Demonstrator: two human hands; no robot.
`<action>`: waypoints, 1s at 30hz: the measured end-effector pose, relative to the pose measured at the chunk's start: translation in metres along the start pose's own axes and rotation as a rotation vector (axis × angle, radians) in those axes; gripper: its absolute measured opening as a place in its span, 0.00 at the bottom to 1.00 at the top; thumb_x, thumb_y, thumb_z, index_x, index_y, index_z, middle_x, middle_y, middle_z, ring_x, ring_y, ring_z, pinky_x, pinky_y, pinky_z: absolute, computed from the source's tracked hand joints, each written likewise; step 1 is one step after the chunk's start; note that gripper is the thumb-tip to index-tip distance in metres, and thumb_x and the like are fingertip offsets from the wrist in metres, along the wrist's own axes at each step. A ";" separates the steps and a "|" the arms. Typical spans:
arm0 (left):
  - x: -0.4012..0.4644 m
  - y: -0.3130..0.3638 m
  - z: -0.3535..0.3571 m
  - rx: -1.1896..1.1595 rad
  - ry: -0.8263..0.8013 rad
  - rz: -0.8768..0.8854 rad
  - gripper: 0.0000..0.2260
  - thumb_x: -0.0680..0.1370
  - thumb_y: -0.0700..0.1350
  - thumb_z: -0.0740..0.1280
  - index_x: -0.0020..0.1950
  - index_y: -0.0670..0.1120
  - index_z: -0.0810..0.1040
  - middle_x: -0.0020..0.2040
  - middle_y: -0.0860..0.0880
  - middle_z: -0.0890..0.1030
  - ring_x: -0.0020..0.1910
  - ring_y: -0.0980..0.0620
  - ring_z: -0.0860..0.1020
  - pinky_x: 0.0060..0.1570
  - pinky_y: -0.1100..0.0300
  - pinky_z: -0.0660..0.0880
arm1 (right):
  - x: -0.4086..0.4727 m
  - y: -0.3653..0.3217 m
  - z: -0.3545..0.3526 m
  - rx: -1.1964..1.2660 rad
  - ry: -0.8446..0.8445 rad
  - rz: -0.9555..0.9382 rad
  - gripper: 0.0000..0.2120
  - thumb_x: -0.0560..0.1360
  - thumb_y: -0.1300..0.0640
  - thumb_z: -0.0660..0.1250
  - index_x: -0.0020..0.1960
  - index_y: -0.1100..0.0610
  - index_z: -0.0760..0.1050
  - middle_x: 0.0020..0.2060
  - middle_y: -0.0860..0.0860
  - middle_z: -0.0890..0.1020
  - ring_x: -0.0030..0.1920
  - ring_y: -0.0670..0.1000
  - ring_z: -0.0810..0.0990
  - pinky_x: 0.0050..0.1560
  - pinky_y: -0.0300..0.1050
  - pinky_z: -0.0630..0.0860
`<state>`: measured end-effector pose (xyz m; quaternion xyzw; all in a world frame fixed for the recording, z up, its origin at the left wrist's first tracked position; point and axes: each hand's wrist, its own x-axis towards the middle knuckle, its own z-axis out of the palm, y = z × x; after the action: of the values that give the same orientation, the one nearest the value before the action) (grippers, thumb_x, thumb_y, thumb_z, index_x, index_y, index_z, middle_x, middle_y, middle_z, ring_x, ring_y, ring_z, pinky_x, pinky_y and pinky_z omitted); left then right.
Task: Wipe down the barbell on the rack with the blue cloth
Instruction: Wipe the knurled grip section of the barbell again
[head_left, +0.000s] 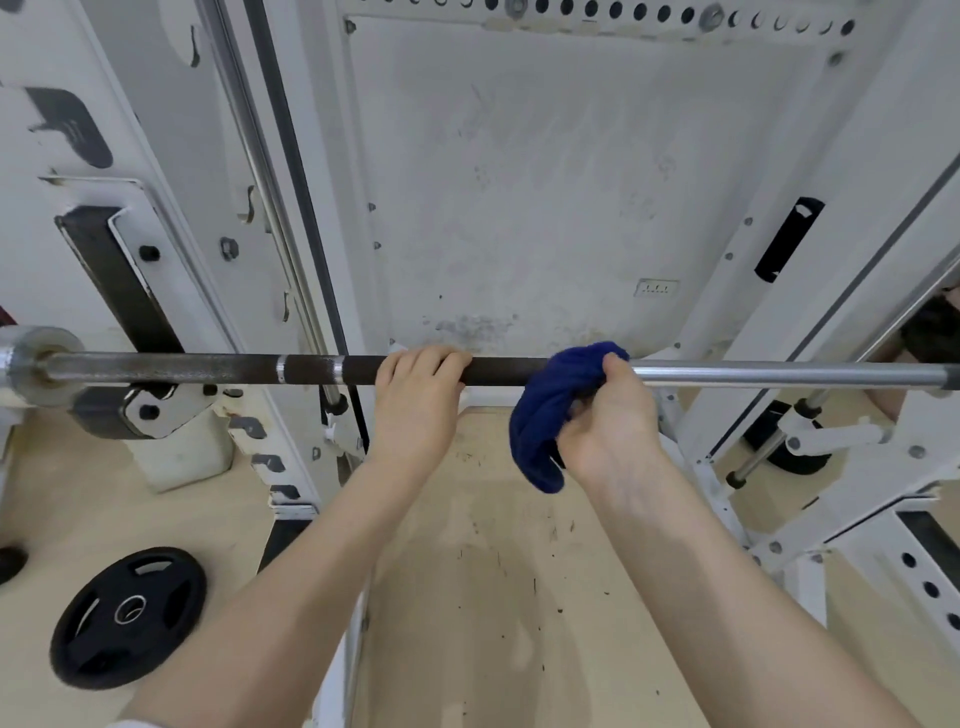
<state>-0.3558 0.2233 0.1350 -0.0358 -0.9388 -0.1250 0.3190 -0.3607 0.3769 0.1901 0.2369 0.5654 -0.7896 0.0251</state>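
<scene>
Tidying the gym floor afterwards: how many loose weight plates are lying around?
1: a black weight plate lies flat on the floor at lower left, below the barbell. Others may be outside the view.

The cloth is showing a deep blue colour. The barbell is shining silver on its right part and is looking dark brown-black in the middle, with two thin silver rings. The rack is white. The weight plate is black, lying on a pale beige floor.
</scene>
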 end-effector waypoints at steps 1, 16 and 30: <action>0.000 0.001 0.000 -0.006 -0.001 -0.009 0.12 0.69 0.35 0.71 0.51 0.43 0.80 0.47 0.45 0.82 0.46 0.42 0.79 0.56 0.51 0.67 | 0.001 -0.002 0.001 -0.073 0.005 -0.111 0.11 0.80 0.53 0.54 0.40 0.51 0.67 0.37 0.47 0.71 0.35 0.47 0.71 0.39 0.44 0.70; 0.004 0.002 -0.004 -0.022 -0.056 -0.057 0.14 0.66 0.32 0.72 0.49 0.44 0.80 0.44 0.47 0.82 0.42 0.44 0.79 0.50 0.52 0.70 | 0.046 0.008 0.045 -1.715 -0.234 -1.031 0.13 0.80 0.55 0.50 0.54 0.57 0.71 0.37 0.51 0.69 0.32 0.51 0.65 0.31 0.44 0.58; 0.008 0.003 -0.015 -0.099 -0.141 -0.140 0.11 0.74 0.39 0.66 0.56 0.45 0.76 0.49 0.49 0.81 0.50 0.46 0.76 0.55 0.57 0.64 | 0.032 0.018 0.055 -1.489 -0.207 -0.992 0.18 0.82 0.48 0.48 0.53 0.60 0.70 0.44 0.56 0.82 0.40 0.58 0.77 0.38 0.47 0.66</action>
<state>-0.3528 0.2221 0.1519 0.0052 -0.9518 -0.1904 0.2404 -0.4025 0.3279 0.1748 -0.1842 0.9628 -0.1566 -0.1207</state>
